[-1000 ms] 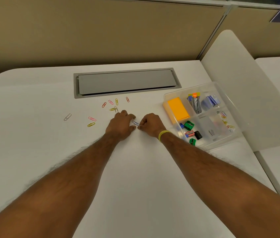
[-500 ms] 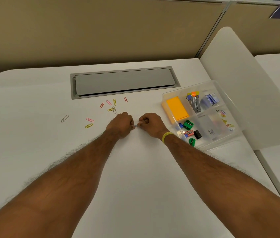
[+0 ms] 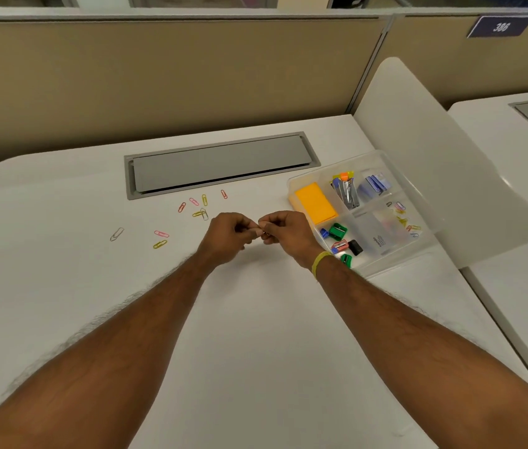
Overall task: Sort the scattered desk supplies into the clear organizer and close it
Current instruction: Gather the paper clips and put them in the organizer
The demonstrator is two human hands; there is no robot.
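Nine paper clips (image 3: 204, 199) loose on the white desk (image 3: 256, 335), above and left of the hands: two red, two pink, three yellow, two pale. Six of them bunched just below the grey hatch (image 3: 220, 163) at upper centre, one yellow crossing one pale. Three more further left, well apart from the bunch: pink and yellow close together, the pale one alone.

Two hands meeting at centre frame, raised slightly off the desk. Left hand (image 3: 230, 234) and right hand (image 3: 283, 233) both with fingers curled in, thumb and fingertips pressed together from either side on one held clip (image 3: 264, 234). Clip almost fully hidden by the fingertips; colour impossible to tell. One yellow wristband (image 3: 321, 263) on the right wrist.

One clear organizer (image 3: 424, 251) at right of centre, top open, near left corner partly covered by the right wrist. Inside:
- one orange pad (image 3: 316, 202) in the left compartment
- five sharpeners (image 3: 337, 231) in the near compartment: two green, one blue, one red, one black
- several more coloured clips in the right compartment, too small to count
- pens and blue packets in the far compartments, blurred

One white rounded panel (image 3: 444, 150) just behind and right of the organizer. Beige partition (image 3: 159, 76) across the top of the frame, one dark sign (image 3: 499, 26) reading 386 at upper right.
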